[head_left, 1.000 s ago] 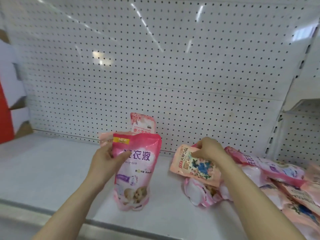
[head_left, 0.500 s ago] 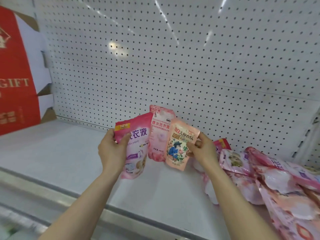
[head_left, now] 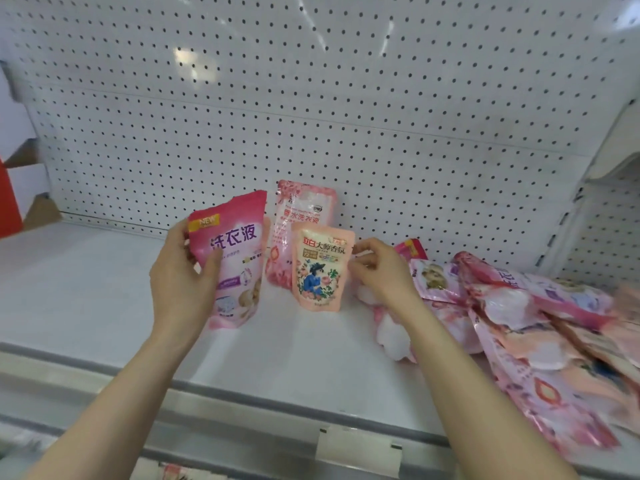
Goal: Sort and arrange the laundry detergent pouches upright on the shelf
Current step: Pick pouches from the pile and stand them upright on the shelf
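While my left hand (head_left: pixel 183 282) grips the magenta plastic detergent pouch (head_left: pixel 232 261), my right hand (head_left: pixel 377 271) pinches the peach floral plastic pouch (head_left: pixel 320 268) upright toward the back edge of the white shelf (head_left: pixel 86 289).

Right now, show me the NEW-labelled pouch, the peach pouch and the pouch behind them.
NEW-labelled pouch (head_left: pixel 239 244): head view, front panel, on the printed characters.
peach pouch (head_left: pixel 320 271): head view, on the blue figure print.
rear pouch (head_left: pixel 304 204): head view, upper front.
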`<state>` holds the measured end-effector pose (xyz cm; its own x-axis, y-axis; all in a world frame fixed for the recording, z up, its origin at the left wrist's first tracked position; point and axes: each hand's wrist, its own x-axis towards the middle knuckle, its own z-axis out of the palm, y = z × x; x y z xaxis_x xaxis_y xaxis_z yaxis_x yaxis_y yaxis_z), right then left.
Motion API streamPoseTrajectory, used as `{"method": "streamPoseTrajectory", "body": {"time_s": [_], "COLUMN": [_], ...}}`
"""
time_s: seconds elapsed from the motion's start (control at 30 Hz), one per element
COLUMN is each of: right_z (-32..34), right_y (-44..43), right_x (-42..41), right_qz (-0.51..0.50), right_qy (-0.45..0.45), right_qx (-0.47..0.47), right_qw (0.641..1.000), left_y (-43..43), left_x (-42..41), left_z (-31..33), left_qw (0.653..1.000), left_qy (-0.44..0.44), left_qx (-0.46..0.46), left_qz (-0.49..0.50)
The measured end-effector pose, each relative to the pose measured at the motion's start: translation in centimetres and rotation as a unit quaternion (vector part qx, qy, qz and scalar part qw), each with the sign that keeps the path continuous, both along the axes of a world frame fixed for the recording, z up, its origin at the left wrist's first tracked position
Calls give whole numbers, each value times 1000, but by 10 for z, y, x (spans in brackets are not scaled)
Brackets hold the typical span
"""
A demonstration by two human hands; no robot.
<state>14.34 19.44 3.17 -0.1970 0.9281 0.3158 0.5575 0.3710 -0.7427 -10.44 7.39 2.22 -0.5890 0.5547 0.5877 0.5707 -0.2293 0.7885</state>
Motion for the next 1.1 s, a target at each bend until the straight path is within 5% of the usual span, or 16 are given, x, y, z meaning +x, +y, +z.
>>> {"method": "streamPoseTrajectory", "body": {"time_s": [0.2,0.37,0.47,0.73,1.1], "right_z": [20,21,12,4,34], "right_y": [-8,-8,-8,-22,-22], "right_x": [83,159,185,220,294], "right_qz": [-99,-225,-222,-194,-281], "right_qy": [-72,-235,-312,-224,36], "right_qx": [93,154,62,75,172], "right_qw": [988,933,922,952,944], "left_y": [-10,29,64,167,171], "left_x": [52,123,173,267,267], "left_z": [1,-11,-11,-5,24], "left_qw": [973,952,924,845,757], "left_qy": [204,285,314,399,510], "left_qx": [83,35,-69,-224,-360], "left_qz": [64,-110,-205,-278,-193]}}
